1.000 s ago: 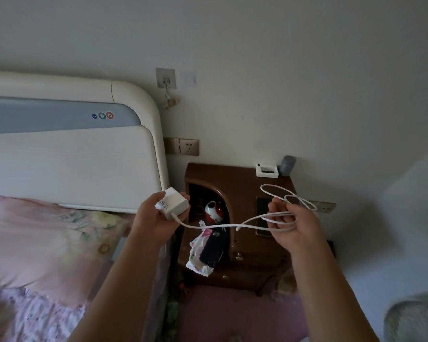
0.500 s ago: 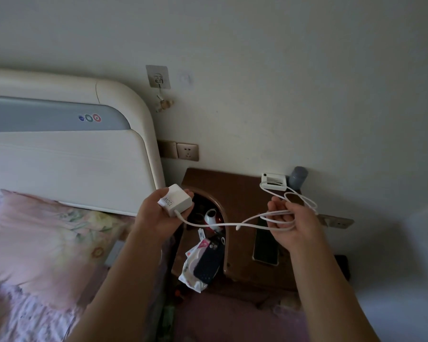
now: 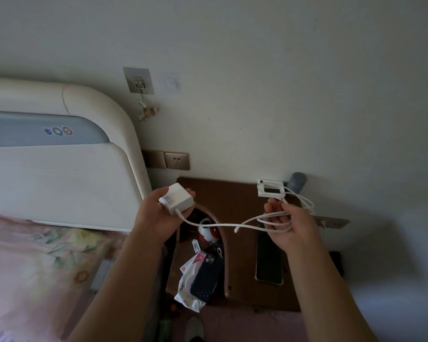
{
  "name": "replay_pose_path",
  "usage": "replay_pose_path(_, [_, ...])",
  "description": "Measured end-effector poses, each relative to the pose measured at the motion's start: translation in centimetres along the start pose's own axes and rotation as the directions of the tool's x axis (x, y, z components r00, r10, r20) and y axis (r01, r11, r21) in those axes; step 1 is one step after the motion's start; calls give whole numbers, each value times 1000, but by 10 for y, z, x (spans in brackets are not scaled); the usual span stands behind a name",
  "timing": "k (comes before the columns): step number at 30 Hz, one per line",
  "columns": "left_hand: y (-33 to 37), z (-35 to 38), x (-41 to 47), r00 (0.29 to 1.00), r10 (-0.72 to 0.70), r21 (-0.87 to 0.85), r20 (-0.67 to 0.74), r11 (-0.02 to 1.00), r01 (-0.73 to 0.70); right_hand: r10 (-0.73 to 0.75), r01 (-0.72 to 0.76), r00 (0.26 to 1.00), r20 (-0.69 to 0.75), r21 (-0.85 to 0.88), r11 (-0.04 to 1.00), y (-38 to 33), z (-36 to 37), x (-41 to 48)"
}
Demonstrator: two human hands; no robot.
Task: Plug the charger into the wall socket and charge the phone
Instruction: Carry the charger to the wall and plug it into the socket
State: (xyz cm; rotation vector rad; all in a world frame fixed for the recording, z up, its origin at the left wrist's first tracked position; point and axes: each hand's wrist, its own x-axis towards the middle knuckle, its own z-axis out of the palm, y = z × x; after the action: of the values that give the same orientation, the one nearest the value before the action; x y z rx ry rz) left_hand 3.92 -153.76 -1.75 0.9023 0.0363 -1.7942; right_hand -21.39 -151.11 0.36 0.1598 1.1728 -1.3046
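My left hand (image 3: 158,215) holds a white charger block (image 3: 177,198) marked 120W, a little below and left of the gold wall socket (image 3: 176,160). From the block a white cable (image 3: 215,225) runs right to loose coils gripped in my right hand (image 3: 290,223); its free plug end (image 3: 236,230) dangles between my hands. A dark phone (image 3: 268,257) lies flat on the brown nightstand (image 3: 232,193), directly under my right hand and partly hidden by it.
The white and grey headboard (image 3: 59,169) and a pink floral pillow (image 3: 35,262) fill the left. On the nightstand stand a small white display (image 3: 271,191) and a grey cylinder (image 3: 297,181). Its open shelf holds a red-white toy (image 3: 208,230) and a dark pouch (image 3: 205,277). A hook (image 3: 139,81) hangs above the socket.
The view has shifted closer and lower over the nightstand, showing the whole phone. Both hands keep their hold; the charger block has turned slightly and sits nearer the socket.
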Motion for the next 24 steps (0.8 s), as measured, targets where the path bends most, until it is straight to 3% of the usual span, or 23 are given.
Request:
replay_pose_path(10, [43, -21, 53, 992, -90, 16, 85, 996, 89, 11, -12, 998, -68, -15, 1000, 27, 48, 33])
replay_pose_path(19, [51, -29, 84, 996, -85, 86, -10, 993, 86, 47, -54, 994, -103, -71, 996, 44, 64, 55])
replay_pose_path(24, [51, -27, 99, 994, 71, 353, -85, 935, -36, 82, -96, 989, -122, -117, 988, 51, 73, 66])
